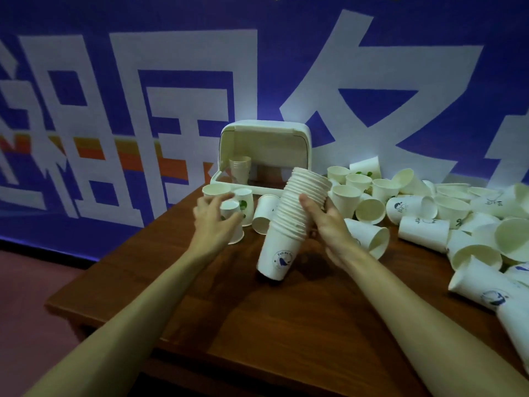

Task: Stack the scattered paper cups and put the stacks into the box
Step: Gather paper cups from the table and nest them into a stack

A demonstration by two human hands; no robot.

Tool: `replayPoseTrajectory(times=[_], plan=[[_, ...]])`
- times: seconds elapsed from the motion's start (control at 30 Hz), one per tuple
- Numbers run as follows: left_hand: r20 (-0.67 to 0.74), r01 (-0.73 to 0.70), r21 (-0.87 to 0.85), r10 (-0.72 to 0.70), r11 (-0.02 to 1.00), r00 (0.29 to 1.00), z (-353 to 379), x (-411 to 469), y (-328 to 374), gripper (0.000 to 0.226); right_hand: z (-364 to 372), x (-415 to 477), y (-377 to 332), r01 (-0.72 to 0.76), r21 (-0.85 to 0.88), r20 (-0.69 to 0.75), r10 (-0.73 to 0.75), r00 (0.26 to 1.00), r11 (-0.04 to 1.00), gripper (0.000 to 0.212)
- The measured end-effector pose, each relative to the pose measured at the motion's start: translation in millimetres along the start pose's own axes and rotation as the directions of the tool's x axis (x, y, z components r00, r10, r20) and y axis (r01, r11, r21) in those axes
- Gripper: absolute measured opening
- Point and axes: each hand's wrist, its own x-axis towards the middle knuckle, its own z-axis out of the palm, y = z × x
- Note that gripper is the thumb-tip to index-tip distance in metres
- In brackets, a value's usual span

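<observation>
My right hand [323, 222] grips a tall stack of white paper cups [289, 224], tilted with its rims up and to the right, above the table's middle. My left hand [213, 217] curls its fingers round a single small white cup [232, 222] at the table's left. Next to that cup stand two more cups [217, 190] and one lies on its side [264, 213]. The white box [262, 156] sits at the table's far edge with its lid raised, and a short stack of cups [240, 169] stands inside it on the left.
Several loose cups [446, 213] lie scattered and tipped over across the right half of the brown wooden table [286, 316]. A blue banner with large white characters hangs behind. The table's left edge drops to a reddish floor.
</observation>
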Motion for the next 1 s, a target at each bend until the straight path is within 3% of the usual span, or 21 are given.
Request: replayPoseTrajectory(times=[0.07, 0.17, 0.23, 0.3, 0.4, 0.5, 0.6, 0.7, 0.77, 0.9, 1.0], plan=[[-0.101, 0.064, 0.139, -0.05, 0.988, 0.994, 2.5, 16.7, -11.5, 0.059, -4.1, 3.9, 6.5, 0.016, 0.056, -0.068, -0.012, 0.998, 0.998, 0.063], [-0.045, 0.09, 0.243, -0.081, 0.966, 0.996, 10.9, 33.9, -24.0, 0.077, -9.5, 8.4, 4.7, 0.075, 0.046, -0.148, -0.068, 0.987, 0.996, 0.051], [-0.016, 0.057, 0.261, -0.055, 0.964, 0.998, 16.4, 40.6, -28.6, 0.077, -11.2, 10.6, 1.1, 0.118, 0.009, -0.177, -0.114, 0.978, 0.993, 0.048], [-0.043, 0.042, 0.246, -0.032, 0.968, 0.999, 19.8, 42.9, -28.5, 0.07, -11.4, 11.6, -1.6, 0.15, -0.033, -0.162, -0.153, 0.975, 0.988, 0.059], [-0.103, 0.055, 0.109, -0.044, 0.993, 0.994, 19.4, 37.8, -22.5, 0.057, -12.5, 11.6, -1.5, 0.139, -0.076, -0.1, -0.146, 0.984, 0.987, 0.071], [-0.188, 0.018, -0.168, -0.05, 0.986, 0.981, 11.7, 25.6, -6.3, 0.046, -13.5, 9.9, -0.9, 0.106, -0.148, 0.039, -0.102, 0.994, 0.983, 0.08], [-0.253, -0.037, -0.432, -0.081, 0.901, 0.964, -0.4, 16.6, 20.3, 0.044, -12.5, 4.1, -4.4, 0.09, -0.206, 0.173, -0.054, 0.983, 0.974, 0.077], [-0.199, -0.052, -0.646, -0.102, 0.761, 0.975, -6.6, 13.3, 47.0, 0.049, -12.3, -1.5, -11.1, 0.101, -0.289, 0.211, -0.04, 0.977, 0.952, 0.077], [-0.133, -0.053, -0.687, -0.054, 0.725, 0.99, -5.1, 10.4, 62.4, 0.052, -11.5, -4.9, -17.7, 0.114, -0.354, 0.225, -0.033, 0.974, 0.928, 0.077], [-0.095, -0.173, -0.523, 0.145, 0.835, 0.985, 7.6, 3.8, 87.6, 0.034, -12.3, -6.5, -24.0, 0.133, -0.416, 0.227, -0.039, 0.973, 0.899, 0.08], [-0.072, -0.182, -0.511, 0.169, 0.84, 0.983, 14.8, 2.2, 94.0, 0.034, -16.9, -7.9, -25.2, 0.14, -0.427, 0.193, -0.061, 0.979, 0.893, 0.086]])
